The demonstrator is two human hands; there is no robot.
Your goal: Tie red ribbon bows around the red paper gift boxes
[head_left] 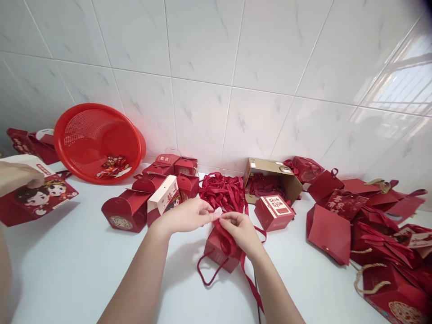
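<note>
Both of my hands meet over a small red gift box (218,252) on the white table. My left hand (189,216) pinches a red ribbon (229,240) at the top of the box. My right hand (240,230) pinches the same ribbon close beside it. The ribbon's loose tail hangs down past the table's front edge. A red cord handle loops out from the box's left side.
A pile of red ribbons (222,191) lies just behind the box. Several red boxes (158,184), a cardboard carton (270,177) and red bags (371,225) crowd the back and right. A red basket (97,141) leans on the tiled wall. Another person's hand (16,175) holds a printed box at left.
</note>
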